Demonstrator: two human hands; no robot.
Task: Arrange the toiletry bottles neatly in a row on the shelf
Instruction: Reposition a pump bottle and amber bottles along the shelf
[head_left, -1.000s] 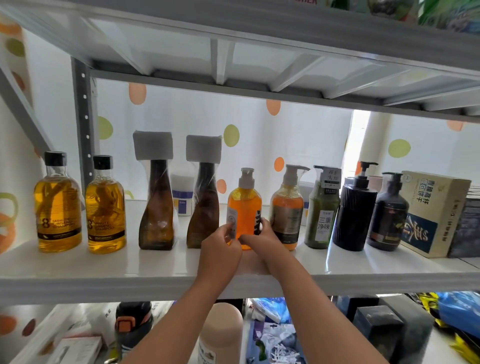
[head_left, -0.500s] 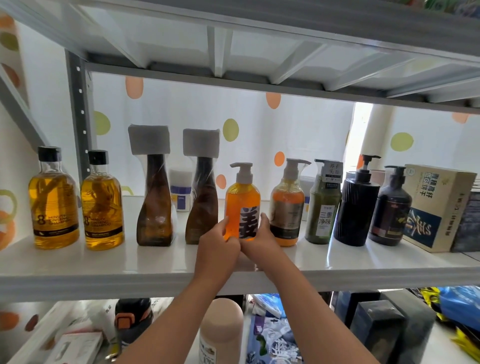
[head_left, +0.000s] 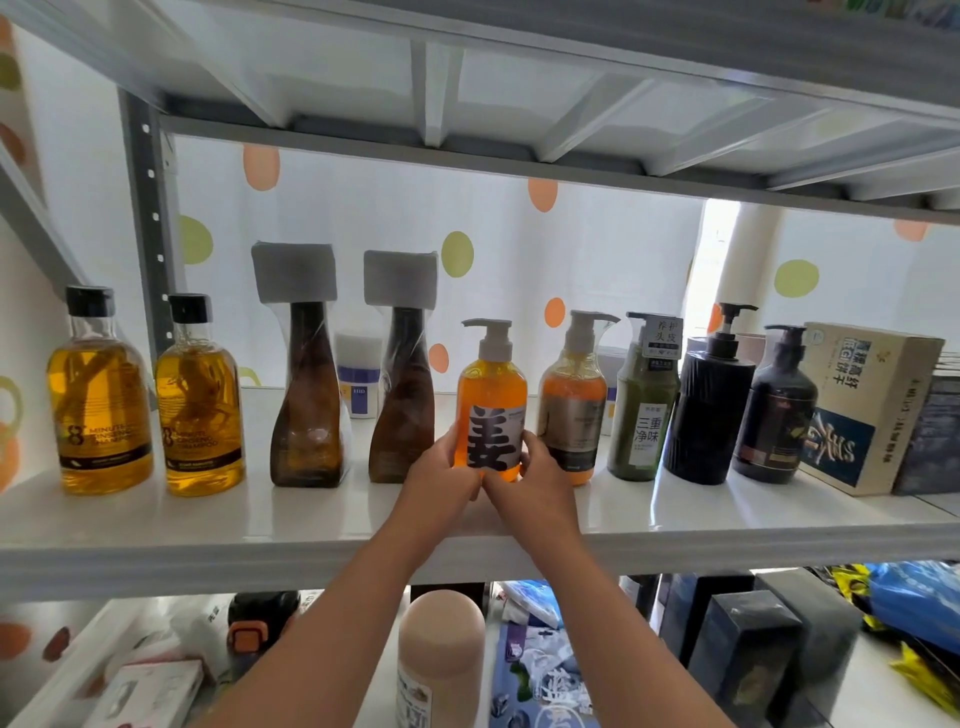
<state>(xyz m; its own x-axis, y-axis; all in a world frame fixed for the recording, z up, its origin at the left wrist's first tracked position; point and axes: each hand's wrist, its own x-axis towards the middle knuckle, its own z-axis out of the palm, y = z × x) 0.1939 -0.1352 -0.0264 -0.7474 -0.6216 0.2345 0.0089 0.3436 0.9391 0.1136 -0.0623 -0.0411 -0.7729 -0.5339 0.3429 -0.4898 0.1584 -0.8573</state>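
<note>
An orange pump bottle (head_left: 491, 384) with a large black character on its label stands upright mid-shelf on the white shelf (head_left: 311, 525). My left hand (head_left: 441, 467) and my right hand (head_left: 530, 478) both grip its base from either side. To its left stand two wrapped brown bottles (head_left: 306, 415) (head_left: 402, 410) and two amber black-capped bottles (head_left: 101, 395) (head_left: 200, 400). To its right are a wrapped orange pump bottle (head_left: 574, 400), a green bottle (head_left: 644, 405) and two black pump bottles (head_left: 709, 405) (head_left: 779, 410).
A small white and blue container (head_left: 358, 379) sits behind the brown bottles. A cardboard box (head_left: 862, 410) stands at the shelf's right end. The upper shelf (head_left: 519, 78) hangs close overhead. Below lie a beige bottle (head_left: 441, 654), dark boxes (head_left: 748, 660) and bags.
Both hands have turned the orange pump bottle so that its label with the black character faces front; it stays in the same spot on the shelf.
</note>
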